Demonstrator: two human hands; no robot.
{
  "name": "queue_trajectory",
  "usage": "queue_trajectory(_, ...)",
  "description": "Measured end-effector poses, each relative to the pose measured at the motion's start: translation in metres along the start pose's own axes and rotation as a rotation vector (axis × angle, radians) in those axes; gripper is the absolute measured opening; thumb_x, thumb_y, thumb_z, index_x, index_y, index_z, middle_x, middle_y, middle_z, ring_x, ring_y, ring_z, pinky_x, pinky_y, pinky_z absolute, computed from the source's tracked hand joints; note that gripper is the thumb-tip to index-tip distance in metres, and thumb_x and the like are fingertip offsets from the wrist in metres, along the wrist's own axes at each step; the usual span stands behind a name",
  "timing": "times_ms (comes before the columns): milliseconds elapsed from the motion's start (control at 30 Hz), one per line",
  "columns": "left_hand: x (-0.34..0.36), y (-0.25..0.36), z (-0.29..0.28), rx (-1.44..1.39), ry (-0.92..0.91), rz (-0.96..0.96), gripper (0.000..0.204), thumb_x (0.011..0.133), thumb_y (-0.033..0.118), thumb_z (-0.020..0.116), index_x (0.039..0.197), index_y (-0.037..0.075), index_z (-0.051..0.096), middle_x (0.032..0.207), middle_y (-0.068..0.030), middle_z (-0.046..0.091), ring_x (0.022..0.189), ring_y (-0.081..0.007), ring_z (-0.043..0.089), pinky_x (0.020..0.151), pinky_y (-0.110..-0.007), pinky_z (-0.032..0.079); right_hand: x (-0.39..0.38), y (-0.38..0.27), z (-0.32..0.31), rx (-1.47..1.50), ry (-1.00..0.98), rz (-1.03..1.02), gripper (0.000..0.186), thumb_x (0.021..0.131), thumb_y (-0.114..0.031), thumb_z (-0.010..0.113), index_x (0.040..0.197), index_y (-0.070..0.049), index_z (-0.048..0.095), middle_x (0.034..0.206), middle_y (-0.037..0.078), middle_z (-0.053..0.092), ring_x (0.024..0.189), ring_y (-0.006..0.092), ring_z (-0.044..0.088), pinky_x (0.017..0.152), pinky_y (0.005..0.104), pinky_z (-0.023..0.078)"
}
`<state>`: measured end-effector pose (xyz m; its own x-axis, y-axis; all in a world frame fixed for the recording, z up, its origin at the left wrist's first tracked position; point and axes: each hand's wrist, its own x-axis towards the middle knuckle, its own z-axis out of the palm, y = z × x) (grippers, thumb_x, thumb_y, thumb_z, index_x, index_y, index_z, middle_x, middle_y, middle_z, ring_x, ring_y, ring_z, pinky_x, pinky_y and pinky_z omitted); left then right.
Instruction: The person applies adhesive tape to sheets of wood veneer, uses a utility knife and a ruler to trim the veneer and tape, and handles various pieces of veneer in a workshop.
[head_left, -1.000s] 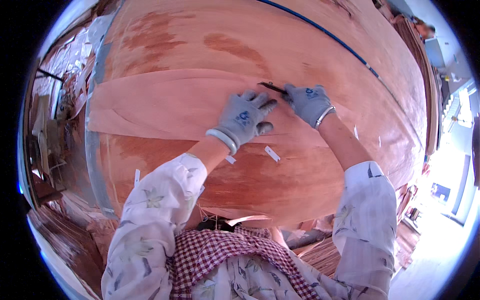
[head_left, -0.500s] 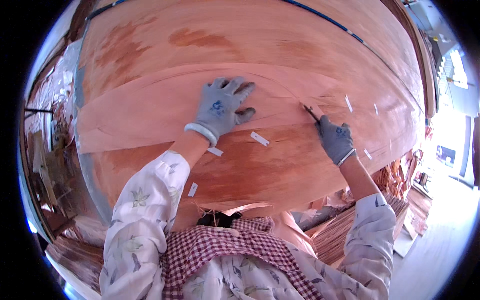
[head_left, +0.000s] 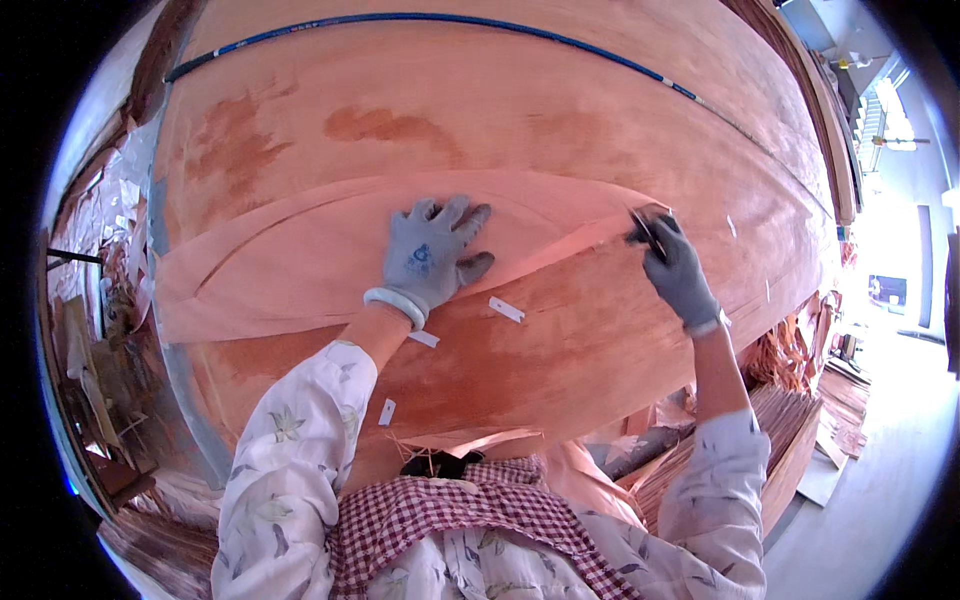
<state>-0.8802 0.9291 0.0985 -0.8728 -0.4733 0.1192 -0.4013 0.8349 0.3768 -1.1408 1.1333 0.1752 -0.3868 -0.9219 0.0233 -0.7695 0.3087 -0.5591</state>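
Observation:
A thin pinkish sheet, apparently wood veneer, lies across a large reddish-brown wooden surface. Curved dark lines show on the veneer. My gloved left hand rests on its middle, fingers spread and nothing held. At the sheet's right end my gloved right hand is closed around a slim dark knife-like cutting tool, whose exact kind is blurred. The right end of the veneer looks slightly raised beside these fingers. Whether they also pinch it, I cannot tell.
Small white slips, including a slip near my left hand, dot the surface. A long blue rod spans the far side. Stacked veneer sheets stand at lower right, with scraps behind them. Clutter lines the left side.
My right hand has moved up and slightly right with the tool, reaching the veneer's right end, which now looks lifted. My left hand stays flat on the sheet. The whole view has shifted.

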Motion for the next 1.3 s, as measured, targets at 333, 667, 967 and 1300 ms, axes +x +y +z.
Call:
queue_trajectory(333,0.002,0.0,0.002,-0.02,0.02,0.006,0.056,0.077,0.047,0.063,0.125,0.02,0.056,0.128,-0.0053,0.053,0.106,-0.031,0.049,0.084,-0.045,0.038,0.081,0.022,0.026,-0.192,-0.086,0.063,0.033,0.079,-0.017,0.065,0.111,-0.009,0.06,0.104,0.016,0.059,0.095,0.0356,0.06,0.081,0.0398,0.048)
queue_trajectory(667,-0.001,-0.005,0.003,-0.024,0.056,0.013,0.053,0.078,0.045,0.062,0.122,0.017,0.059,0.127,-0.0068,0.053,0.108,-0.0315,0.05,0.085,-0.046,0.039,0.051,-0.089,-0.008,-0.095,-0.004,0.146,0.025,0.081,-0.019,0.064,0.103,-0.007,0.062,0.096,0.017,0.062,0.085,0.0362,0.06,0.073,0.0403,0.048)
queue_trajectory(967,-0.002,0.002,-0.005,-0.068,-0.126,0.078,0.054,0.085,0.04,0.055,0.132,0.014,0.05,0.136,-0.0097,0.047,0.123,-0.0321,0.043,0.102,-0.044,0.035,0.01,-0.139,0.075,0.887,-0.318,0.446,0.032,0.091,-0.03,0.058,0.09,0.001,0.065,0.072,0.001,0.063,0.065,0.0096,0.055,0.059,0.0262,0.045)
queue_trajectory(1300,-0.148,-0.135,-0.156,0.395,0.398,-0.424,0.076,0.081,0.022,0.062,0.146,0.011,0.025,0.147,-0.0197,0.027,0.134,-0.0353,0.029,0.109,-0.04,0.029,0.021,-0.082,0.161,0.055,-0.015,0.107,0.022,0.08,-0.022,0.061,0.092,-0.003,0.06,0.091,0.021,0.063,0.086,0.0396,0.06,0.073,0.0457,0.048)
